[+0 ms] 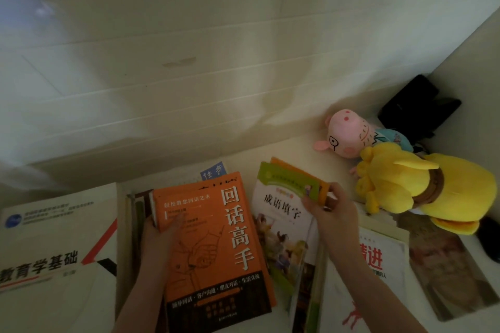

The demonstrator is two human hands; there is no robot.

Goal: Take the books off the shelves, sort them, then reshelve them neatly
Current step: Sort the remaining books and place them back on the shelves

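The left hand [158,228] grips the orange book [213,254] at its left edge, thumb laid across the cover and fingers curled under the spine side. The right hand [331,213] pinches the top right corner of the green book [281,227], thumb on the cover and fingers wrapped behind. A thin orange book [296,170] lies just under that corner, and I cannot tell whether it is in the same grip.

The two held books lie flat side by side, edges touching, the orange one on the left on top of a stack [138,213] whose spines show at its left side. A blue book [213,170] peeks out past its top edge. A white textbook [54,238] lies flat further left. To the right of the green book is a red-lettered book [378,259], partly under the right forearm, and beyond it a portrait book [446,267].

All of this rests on a white surface [297,149] against a panelled wall. In the right corner a pig plush [349,132] lies beside a yellow plush [422,186], with a black object [416,105] behind them
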